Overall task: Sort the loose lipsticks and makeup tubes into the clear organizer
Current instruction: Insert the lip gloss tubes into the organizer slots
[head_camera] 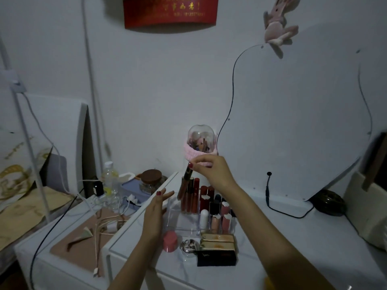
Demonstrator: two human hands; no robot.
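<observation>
R hand [211,170] fingers pinch top of dark lip gloss tube [185,181], tilted, lower end over back-left slot of clear organizer [188,227] on white bench [293,237]. L hand [156,214] fingers straight, loose, just left of organizer, holding nothing. Other lipsticks upright in slots; gold boxes [217,240] in front.

Right hand [211,170] pinching a tilted lip-gloss tube [185,182] above the clear organizer [173,212], left hand [156,212] flat alongside.
</observation>
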